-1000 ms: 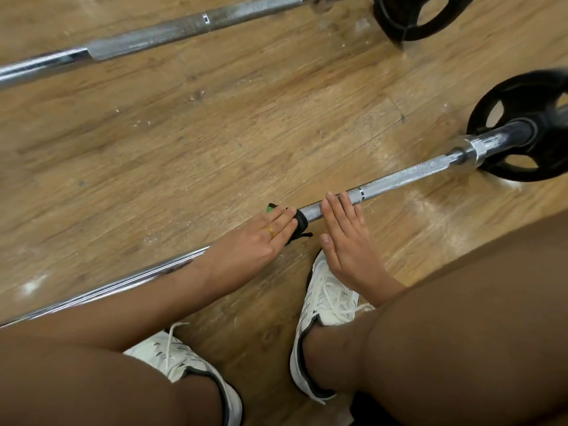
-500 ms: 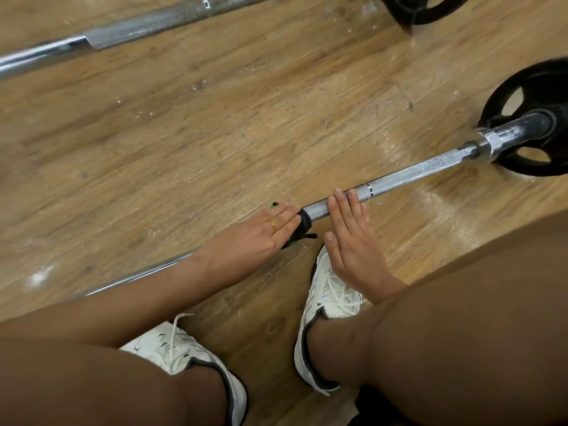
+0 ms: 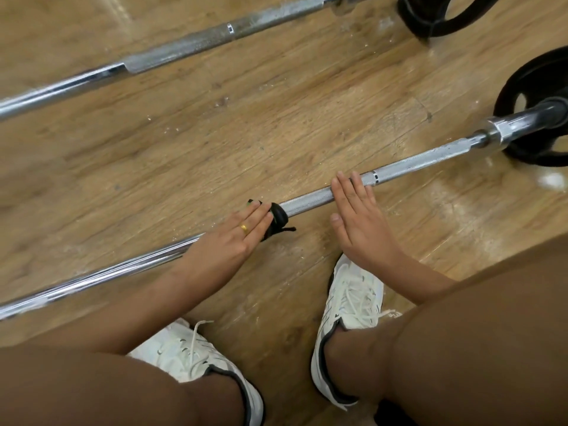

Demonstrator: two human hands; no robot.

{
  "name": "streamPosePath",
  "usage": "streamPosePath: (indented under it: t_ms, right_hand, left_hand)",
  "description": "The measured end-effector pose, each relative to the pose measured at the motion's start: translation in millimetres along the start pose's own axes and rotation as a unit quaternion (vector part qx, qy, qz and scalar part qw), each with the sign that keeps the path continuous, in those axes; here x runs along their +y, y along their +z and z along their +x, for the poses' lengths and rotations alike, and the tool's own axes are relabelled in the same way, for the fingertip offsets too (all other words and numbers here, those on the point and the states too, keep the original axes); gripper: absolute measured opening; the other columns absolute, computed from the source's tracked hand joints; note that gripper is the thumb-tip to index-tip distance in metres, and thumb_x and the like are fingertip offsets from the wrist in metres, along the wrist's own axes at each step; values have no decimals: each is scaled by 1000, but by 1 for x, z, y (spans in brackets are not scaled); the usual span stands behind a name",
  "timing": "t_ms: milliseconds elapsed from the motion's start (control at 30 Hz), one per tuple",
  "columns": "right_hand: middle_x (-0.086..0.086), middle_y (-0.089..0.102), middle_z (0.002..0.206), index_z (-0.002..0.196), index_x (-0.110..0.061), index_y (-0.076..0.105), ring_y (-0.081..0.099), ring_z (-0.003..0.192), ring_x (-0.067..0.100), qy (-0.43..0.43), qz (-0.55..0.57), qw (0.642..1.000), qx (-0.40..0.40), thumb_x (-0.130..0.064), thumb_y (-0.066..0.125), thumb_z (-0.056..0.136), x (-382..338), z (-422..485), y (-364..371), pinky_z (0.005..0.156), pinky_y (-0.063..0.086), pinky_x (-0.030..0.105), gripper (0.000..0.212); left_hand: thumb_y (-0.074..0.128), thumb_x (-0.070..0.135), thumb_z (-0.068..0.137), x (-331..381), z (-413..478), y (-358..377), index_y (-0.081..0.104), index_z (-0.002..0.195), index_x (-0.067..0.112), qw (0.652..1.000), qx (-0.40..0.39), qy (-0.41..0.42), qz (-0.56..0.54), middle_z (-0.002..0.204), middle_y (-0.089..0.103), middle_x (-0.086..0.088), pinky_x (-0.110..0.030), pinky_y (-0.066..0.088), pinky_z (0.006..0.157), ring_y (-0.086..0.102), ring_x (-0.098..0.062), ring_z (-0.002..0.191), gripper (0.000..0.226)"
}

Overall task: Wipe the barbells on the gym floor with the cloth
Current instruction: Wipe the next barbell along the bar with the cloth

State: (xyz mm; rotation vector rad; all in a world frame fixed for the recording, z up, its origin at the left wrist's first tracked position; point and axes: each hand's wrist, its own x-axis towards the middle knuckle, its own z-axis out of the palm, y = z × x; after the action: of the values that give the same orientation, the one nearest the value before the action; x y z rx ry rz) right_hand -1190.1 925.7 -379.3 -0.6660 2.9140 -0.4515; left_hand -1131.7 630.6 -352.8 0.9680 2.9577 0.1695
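Near barbell [image 3: 310,204]: lies on floor [image 3: 215,142], long axis near-left to far-right.
Cloth [image 3: 278,218], black: on the bar mid-shaft, under left hand [image 3: 227,241]. Grip flat, fingers straight, pressing; thumb hidden.
Right hand [image 3: 359,222]: flat on bar, right of cloth, holding nothing.
Bare knurled stretch runs right of cloth towards plate [image 3: 534,112].
Far barbell [image 3: 184,47]: parallel, well apart.

A white lace-up sneaker [image 3: 353,296] stands on the wood-plank floor [image 3: 215,142]. A second sneaker [image 3: 190,355] to its left is half hidden by a bare knee [image 3: 107,392]. Pale dusty smudges [image 3: 553,179] mark the planks.
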Motion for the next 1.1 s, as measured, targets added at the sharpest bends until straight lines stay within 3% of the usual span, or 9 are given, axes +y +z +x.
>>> streamPosePath:
  t_ms: [133,300,500,667,800,933,1000,1100]
  right_hand:
    - [3,6,168,160,-9,14,-5,155,20,-7,-12,1000,-19,-35,20,103,-2,27,-4,126,-2,41,62]
    - [7,16,167,159,-9,18,6,155,23,-23,-55,997,-42,-41,14,100,5,61,-14,124,-5,39,68]
    - [8,20,166,158,-8,23,9,155,25,-7,-34,998,-47,-41,16,97,-4,96,-21,121,-6,37,70]
    - [6,19,167,159,-10,20,8,155,25,-5,-24,998,-64,-38,20,96,-6,117,-29,122,-5,38,69]
    - [5,15,167,160,-12,16,6,155,23,-21,-26,996,-86,-38,19,98,2,135,-32,123,-5,39,67]
    - [5,13,168,160,-12,14,5,155,23,-18,-29,996,-84,-40,19,98,-1,145,-29,122,-5,40,68]
    - [5,14,168,160,-11,15,6,155,24,-14,-27,996,-79,-41,18,97,-4,149,-28,122,-6,40,70]
    - [6,15,167,159,-10,16,6,155,25,-13,-27,997,-70,-42,16,98,-6,155,-28,122,-6,41,70]
  left_hand:
    - [61,-15,78,-8,25,-3,48,144,-5,998,-2,-69,-8,149,48,-23,-42,52,99,54,-38,130,68]
    - [72,-16,71,-31,12,-3,48,144,-2,984,-20,-177,-24,145,53,-22,-44,58,85,64,-40,117,78]
    - [76,-21,59,-52,26,-12,57,134,-7,988,9,-152,26,138,59,-24,-42,59,78,66,-40,114,78]
    - [68,-25,67,-62,54,-3,51,139,-9,994,24,-103,36,142,53,-27,-48,50,101,56,-43,128,76]
    - [66,-24,71,-78,40,-1,49,144,-1,984,45,-171,-7,148,50,-20,-43,51,99,54,-37,131,79]
    - [66,-23,73,-86,43,-3,49,144,-2,982,37,-186,-15,148,50,-20,-45,52,98,54,-37,131,75]
    - [70,-16,78,-89,53,-5,48,143,-5,985,30,-172,12,147,51,-23,-45,50,102,54,-38,131,69]
    - [72,12,91,-89,70,-1,49,140,-8,988,30,-141,48,142,54,-26,-47,47,106,53,-39,131,57]
